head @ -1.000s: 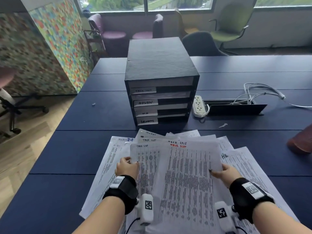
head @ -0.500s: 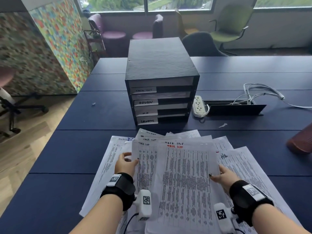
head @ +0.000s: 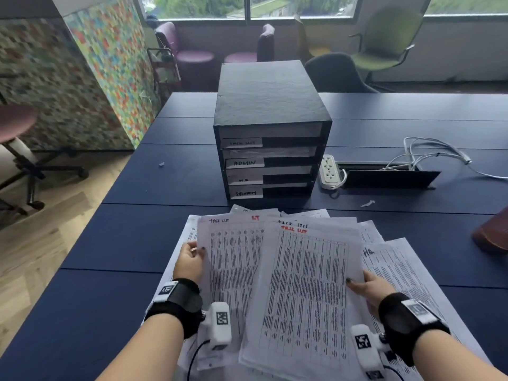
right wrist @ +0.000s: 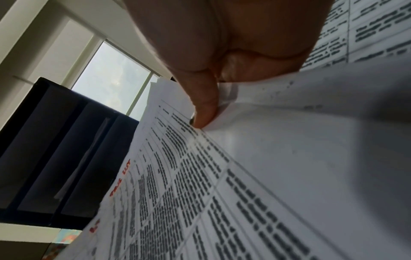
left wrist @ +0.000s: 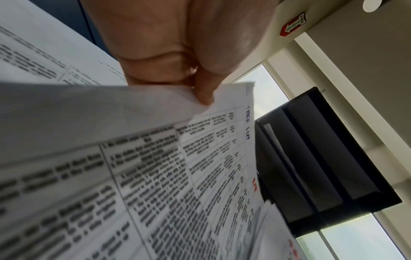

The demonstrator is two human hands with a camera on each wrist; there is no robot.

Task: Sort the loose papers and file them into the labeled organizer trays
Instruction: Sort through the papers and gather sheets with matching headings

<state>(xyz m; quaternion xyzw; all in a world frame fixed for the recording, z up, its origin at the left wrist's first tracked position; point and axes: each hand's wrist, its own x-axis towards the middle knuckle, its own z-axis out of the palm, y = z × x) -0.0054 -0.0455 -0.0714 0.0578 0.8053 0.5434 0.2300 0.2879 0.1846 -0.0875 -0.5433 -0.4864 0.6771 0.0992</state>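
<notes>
Above the table, left hand [head: 189,261] and right hand [head: 367,288] each pinch a printed sheet's [head: 305,292] edge.

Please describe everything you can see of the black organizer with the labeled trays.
The black organizer is a matte box that looks like textured board, standing upright on the dark blue table behind the papers. Its open front shows four stacked trays with white handwritten labels; ADMIN is clearly legible. Pale sheets lie inside. A white power strip sits at its right. Neither hand touches it.
</notes>
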